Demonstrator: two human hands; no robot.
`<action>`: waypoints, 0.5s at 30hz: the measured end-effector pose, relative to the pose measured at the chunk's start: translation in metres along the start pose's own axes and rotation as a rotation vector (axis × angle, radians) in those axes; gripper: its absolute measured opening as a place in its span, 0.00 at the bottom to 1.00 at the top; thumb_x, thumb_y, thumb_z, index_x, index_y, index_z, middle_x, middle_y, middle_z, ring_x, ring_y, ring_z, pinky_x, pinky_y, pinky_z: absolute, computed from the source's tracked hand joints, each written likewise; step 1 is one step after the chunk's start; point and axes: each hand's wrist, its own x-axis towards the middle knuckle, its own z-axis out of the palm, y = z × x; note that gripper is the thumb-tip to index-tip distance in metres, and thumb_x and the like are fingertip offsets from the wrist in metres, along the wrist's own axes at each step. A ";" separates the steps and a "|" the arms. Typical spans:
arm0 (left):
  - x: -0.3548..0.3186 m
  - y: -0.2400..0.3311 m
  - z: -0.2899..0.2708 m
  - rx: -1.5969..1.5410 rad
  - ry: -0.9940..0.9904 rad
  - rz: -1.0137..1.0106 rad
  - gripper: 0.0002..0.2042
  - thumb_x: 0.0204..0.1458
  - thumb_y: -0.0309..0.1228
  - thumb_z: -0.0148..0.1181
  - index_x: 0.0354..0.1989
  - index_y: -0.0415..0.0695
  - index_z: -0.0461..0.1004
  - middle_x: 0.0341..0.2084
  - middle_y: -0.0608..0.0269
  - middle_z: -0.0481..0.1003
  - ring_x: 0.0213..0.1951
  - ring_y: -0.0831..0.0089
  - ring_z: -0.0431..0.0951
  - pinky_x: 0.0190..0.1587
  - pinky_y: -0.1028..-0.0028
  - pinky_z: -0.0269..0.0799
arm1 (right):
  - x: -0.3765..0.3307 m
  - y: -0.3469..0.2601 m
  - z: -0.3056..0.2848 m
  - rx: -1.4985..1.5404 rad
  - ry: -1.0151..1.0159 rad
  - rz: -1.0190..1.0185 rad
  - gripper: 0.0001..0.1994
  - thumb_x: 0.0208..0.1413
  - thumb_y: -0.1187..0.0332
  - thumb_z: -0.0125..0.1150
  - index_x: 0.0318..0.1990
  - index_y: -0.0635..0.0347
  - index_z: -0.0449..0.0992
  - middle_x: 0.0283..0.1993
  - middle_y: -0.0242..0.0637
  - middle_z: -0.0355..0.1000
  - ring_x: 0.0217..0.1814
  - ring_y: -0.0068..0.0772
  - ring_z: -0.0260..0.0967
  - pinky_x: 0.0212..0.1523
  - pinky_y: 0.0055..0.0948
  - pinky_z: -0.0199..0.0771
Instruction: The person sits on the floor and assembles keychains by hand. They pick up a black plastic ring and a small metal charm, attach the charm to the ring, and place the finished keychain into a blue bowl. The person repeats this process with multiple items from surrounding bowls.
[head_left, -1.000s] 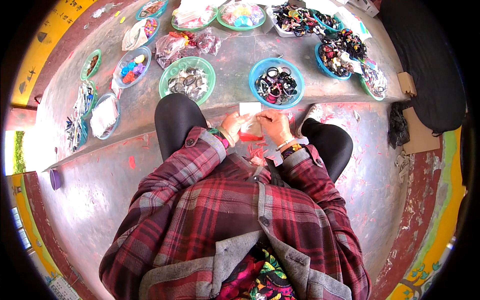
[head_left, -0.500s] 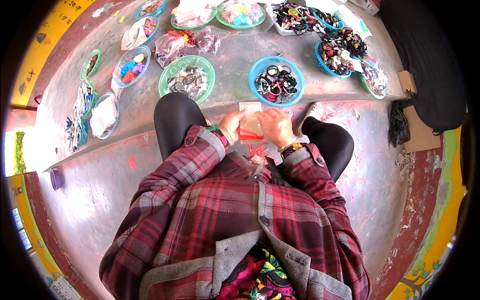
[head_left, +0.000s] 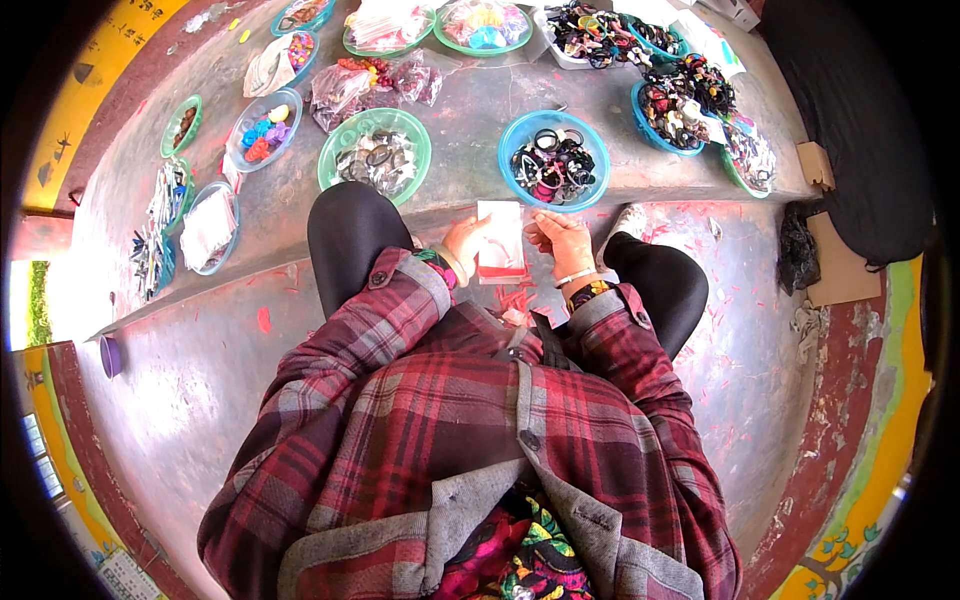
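Between my knees is a small flat plastic packet, pale at the top with a red band at the bottom. My left hand is closed on its left edge. Just right of the packet, my right hand has its fingers pinched together; what they hold, if anything, is too small to make out. Ahead of the hands stands a blue basin of mostly dark hair ties. To its left, a green basin holds clear packets and dark rings.
Red scraps lie on the floor below the packet. More basins of small goods spread over the raised ledge, including a blue one of coloured pieces and a white tray of hair ties. A black bag sits at right.
My right hand has moved off the packet to the right, its fingers now pinched. More of the packet shows, and the left hand keeps its hold.
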 end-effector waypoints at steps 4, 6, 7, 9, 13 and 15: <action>-0.003 0.003 0.005 -0.001 0.050 -0.010 0.15 0.52 0.34 0.48 0.42 0.34 0.64 0.37 0.57 0.70 0.38 0.71 0.71 0.41 0.74 0.66 | 0.004 0.007 0.005 -0.206 0.037 -0.277 0.07 0.50 0.70 0.53 0.32 0.61 0.75 0.26 0.32 0.73 0.21 0.18 0.66 0.19 0.19 0.63; -0.008 0.007 0.009 0.083 0.080 -0.013 0.15 0.52 0.33 0.48 0.42 0.34 0.65 0.37 0.58 0.70 0.38 0.71 0.71 0.39 0.74 0.66 | -0.005 0.000 0.013 -0.368 0.075 -0.420 0.06 0.49 0.71 0.54 0.32 0.62 0.75 0.25 0.33 0.73 0.21 0.19 0.67 0.19 0.20 0.65; -0.008 0.005 0.008 0.117 0.006 0.037 0.14 0.52 0.33 0.48 0.42 0.35 0.65 0.36 0.60 0.70 0.37 0.73 0.70 0.39 0.75 0.65 | -0.004 -0.001 0.012 -0.541 0.040 -0.589 0.06 0.48 0.72 0.54 0.32 0.62 0.75 0.25 0.33 0.73 0.21 0.19 0.67 0.20 0.20 0.65; -0.006 0.000 0.004 0.185 -0.141 0.138 0.13 0.52 0.32 0.48 0.41 0.36 0.67 0.34 0.64 0.71 0.36 0.78 0.69 0.37 0.76 0.65 | -0.003 -0.005 0.008 -0.887 -0.034 -0.925 0.06 0.47 0.72 0.55 0.33 0.63 0.75 0.23 0.34 0.72 0.21 0.19 0.68 0.20 0.20 0.65; -0.006 0.004 0.006 0.841 -0.092 0.315 0.10 0.52 0.30 0.47 0.37 0.37 0.70 0.28 0.75 0.68 0.30 0.84 0.63 0.36 0.79 0.62 | -0.002 -0.004 0.006 -0.887 -0.052 -0.958 0.07 0.46 0.73 0.55 0.33 0.62 0.75 0.22 0.33 0.71 0.21 0.20 0.68 0.20 0.20 0.65; 0.006 -0.007 -0.006 0.793 -0.121 0.376 0.10 0.52 0.30 0.47 0.38 0.38 0.69 0.28 0.73 0.69 0.30 0.83 0.65 0.36 0.79 0.63 | 0.002 0.000 0.002 -0.730 -0.063 -0.770 0.07 0.47 0.72 0.54 0.34 0.62 0.75 0.23 0.32 0.71 0.21 0.20 0.69 0.20 0.19 0.64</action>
